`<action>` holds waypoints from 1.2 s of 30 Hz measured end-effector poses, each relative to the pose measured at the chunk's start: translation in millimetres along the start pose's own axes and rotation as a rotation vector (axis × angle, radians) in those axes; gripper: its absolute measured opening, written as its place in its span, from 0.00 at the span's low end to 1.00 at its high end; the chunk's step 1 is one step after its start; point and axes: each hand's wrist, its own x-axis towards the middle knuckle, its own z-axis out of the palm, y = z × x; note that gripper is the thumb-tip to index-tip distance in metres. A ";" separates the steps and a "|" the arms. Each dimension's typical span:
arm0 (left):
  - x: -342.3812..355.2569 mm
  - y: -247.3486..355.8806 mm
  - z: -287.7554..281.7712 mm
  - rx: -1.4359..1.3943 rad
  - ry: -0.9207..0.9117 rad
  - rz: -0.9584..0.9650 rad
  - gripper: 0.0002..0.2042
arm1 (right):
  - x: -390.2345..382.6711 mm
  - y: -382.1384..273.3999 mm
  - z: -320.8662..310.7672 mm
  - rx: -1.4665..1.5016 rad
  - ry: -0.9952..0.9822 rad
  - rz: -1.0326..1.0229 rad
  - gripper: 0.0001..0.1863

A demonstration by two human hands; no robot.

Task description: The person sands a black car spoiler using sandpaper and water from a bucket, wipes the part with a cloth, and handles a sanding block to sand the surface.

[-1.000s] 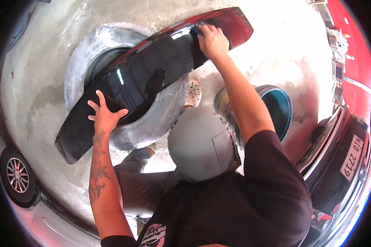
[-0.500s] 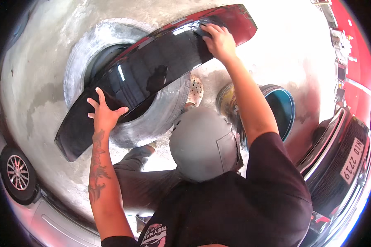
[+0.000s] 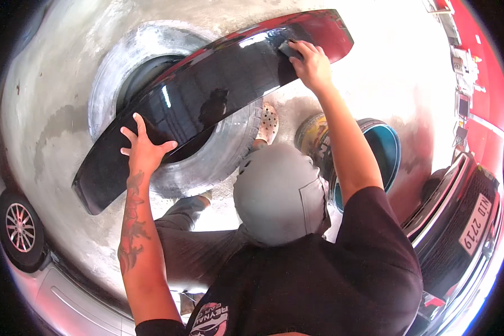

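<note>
A glossy black panel with a reddish right end lies diagonally across a whitish, dusty tyre. My left hand rests on the panel's left part with its fingers spread. My right hand grips a small dark pad against the panel near its right end; the fingers partly cover the pad.
My bent leg in grey trousers and a shoe are below the panel. Two buckets stand at the right. A grey car is at the left, a dark car bumper at the lower right, and red wall with equipment beyond.
My right hand and the dark pad have moved rightward and down along the panel. My left hand has shifted slightly upward, still spread on the panel.
</note>
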 end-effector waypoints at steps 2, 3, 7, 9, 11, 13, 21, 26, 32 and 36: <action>0.6 -1.8 1.6 0.019 0.014 0.018 0.67 | -2.3 -0.9 2.9 0.013 0.058 -0.054 0.19; 1.1 -1.9 1.4 0.023 0.015 0.022 0.67 | -0.2 -2.6 6.1 -0.045 0.046 0.032 0.19; 1.3 0.0 -0.9 0.041 0.011 0.016 0.67 | 30.0 -13.4 18.8 -0.015 0.118 -0.038 0.19; 0.1 -0.3 -1.1 0.048 0.004 0.024 0.67 | 36.0 -10.1 17.1 -0.008 0.103 -0.119 0.19; 1.9 -1.1 -0.1 0.056 -0.004 0.005 0.67 | 30.4 -1.9 10.5 -0.030 0.051 -0.037 0.19; 3.5 -3.3 2.7 0.032 0.011 0.000 0.66 | 17.0 6.3 2.4 -0.052 -0.009 0.058 0.21; 9.0 -7.4 6.2 0.062 0.018 -0.008 0.65 | 28.2 -6.2 12.6 -0.021 0.080 -0.044 0.19; 6.1 -7.2 5.2 0.051 0.021 0.036 0.67 | 40.6 -3.6 15.6 0.013 0.091 -0.117 0.19; 3.4 -1.7 2.0 0.046 -0.002 -0.001 0.67 | 31.4 -13.8 16.1 -0.090 0.237 0.022 0.18; 2.5 0.1 0.8 0.063 0.021 0.027 0.67 | 35.5 -26.5 19.7 -0.102 0.077 -0.098 0.13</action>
